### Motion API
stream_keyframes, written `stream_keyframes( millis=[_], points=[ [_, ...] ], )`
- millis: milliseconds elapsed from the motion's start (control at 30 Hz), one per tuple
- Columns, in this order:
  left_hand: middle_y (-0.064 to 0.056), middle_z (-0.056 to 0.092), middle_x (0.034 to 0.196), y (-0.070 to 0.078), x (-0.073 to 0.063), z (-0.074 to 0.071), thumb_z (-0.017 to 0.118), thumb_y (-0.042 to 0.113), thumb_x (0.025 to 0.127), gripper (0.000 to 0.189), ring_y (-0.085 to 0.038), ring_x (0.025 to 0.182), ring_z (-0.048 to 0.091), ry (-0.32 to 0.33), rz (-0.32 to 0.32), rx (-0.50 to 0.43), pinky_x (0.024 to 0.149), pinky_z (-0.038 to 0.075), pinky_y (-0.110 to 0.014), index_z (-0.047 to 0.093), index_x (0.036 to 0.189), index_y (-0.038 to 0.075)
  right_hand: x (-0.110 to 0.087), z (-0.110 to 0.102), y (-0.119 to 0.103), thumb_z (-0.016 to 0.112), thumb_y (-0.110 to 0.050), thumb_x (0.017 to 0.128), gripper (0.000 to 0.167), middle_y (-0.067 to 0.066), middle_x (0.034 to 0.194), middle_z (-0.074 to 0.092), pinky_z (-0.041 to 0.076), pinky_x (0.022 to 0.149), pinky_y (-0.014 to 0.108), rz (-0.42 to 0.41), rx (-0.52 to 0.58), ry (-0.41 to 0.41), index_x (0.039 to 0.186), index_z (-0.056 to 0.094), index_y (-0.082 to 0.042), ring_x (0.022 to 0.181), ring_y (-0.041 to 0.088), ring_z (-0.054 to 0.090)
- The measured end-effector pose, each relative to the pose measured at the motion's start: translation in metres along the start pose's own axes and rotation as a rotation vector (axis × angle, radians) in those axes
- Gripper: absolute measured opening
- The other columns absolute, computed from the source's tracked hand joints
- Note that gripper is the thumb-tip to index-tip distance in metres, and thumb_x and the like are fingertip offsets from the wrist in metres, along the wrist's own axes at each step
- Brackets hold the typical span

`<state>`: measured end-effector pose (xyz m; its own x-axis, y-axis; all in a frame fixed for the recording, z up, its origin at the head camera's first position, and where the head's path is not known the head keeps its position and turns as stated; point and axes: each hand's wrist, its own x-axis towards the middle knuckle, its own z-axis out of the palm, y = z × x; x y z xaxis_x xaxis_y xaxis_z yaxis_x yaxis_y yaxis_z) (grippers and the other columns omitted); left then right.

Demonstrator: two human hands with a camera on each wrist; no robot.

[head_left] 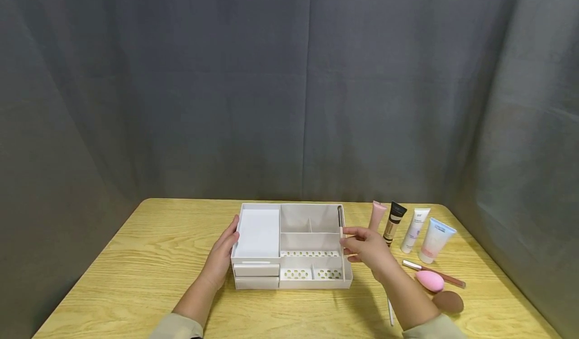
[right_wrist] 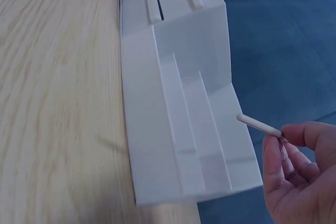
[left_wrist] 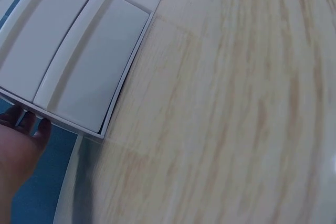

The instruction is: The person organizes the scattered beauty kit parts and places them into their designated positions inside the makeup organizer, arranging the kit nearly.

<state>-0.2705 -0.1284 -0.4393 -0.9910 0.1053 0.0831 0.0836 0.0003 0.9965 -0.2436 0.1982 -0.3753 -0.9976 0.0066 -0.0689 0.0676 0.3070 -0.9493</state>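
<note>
A white desktop organizer [head_left: 257, 233] with drawers at its front left and open compartments on the right stands on the table. My left hand [head_left: 222, 253] rests against its left side; in the left wrist view the fingertips [left_wrist: 42, 129] touch the edge beside the drawers [left_wrist: 100, 61]. My right hand [head_left: 368, 251] pinches a slim makeup brush [head_left: 342, 263] between thumb and fingers over the organizer's right end, dark tip up. In the right wrist view the brush's pale handle end [right_wrist: 257, 125] points out from the pinch toward the compartments.
Right of the organizer stand a pink tube [head_left: 376, 216], a black-and-gold tube [head_left: 392, 223], a white tube [head_left: 414, 231] and a blue-capped-looking pale tube [head_left: 435, 241]. Nearer lie a brown-handled brush [head_left: 441, 274], a pink sponge [head_left: 429, 280], a brown sponge [head_left: 449, 302] and a thin white stick [head_left: 391, 313].
</note>
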Motion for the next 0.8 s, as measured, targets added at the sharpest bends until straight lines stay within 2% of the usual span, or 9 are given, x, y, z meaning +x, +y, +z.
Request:
stream_keyframes(
  millis=[300, 467, 800],
  points=[
    [-0.005, 0.007, 0.167, 0.002, -0.001, 0.001, 0.034, 0.025, 0.105, 0.056, -0.03, 0.154, 0.0, -0.002, 0.007, -0.017, 0.124, 0.002, -0.054, 0.018, 0.158, 0.016, 0.007, 0.022, -0.019, 0.062, -0.008, 0.092, 0.039, 0.004, 0.087, 0.065, 0.058, 0.065, 0.027, -0.028, 0.039, -0.01, 0.127, 0.056, 0.008, 0.072, 0.011, 0.064],
    [-0.004, 0.007, 0.167, 0.001, -0.001, 0.001, 0.033, 0.026, 0.105, 0.056, -0.03, 0.154, 0.0, -0.003, 0.014, -0.02, 0.124, 0.002, -0.054, 0.018, 0.158, 0.017, 0.014, 0.035, -0.031, 0.062, -0.008, 0.091, 0.036, 0.009, 0.09, 0.068, 0.06, 0.068, 0.03, -0.033, 0.033, -0.02, 0.125, 0.059, 0.005, 0.072, 0.011, 0.066],
    [-0.005, 0.009, 0.166, -0.002, 0.0, 0.001, 0.033, 0.026, 0.105, 0.056, -0.031, 0.154, 0.001, 0.01, 0.017, -0.015, 0.124, 0.002, -0.055, 0.019, 0.158, 0.015, 0.025, 0.064, -0.048, 0.064, -0.009, 0.09, 0.034, 0.017, 0.098, 0.07, 0.06, 0.07, 0.032, -0.022, 0.064, -0.044, 0.122, 0.062, 0.002, 0.073, 0.014, 0.069]
  ],
)
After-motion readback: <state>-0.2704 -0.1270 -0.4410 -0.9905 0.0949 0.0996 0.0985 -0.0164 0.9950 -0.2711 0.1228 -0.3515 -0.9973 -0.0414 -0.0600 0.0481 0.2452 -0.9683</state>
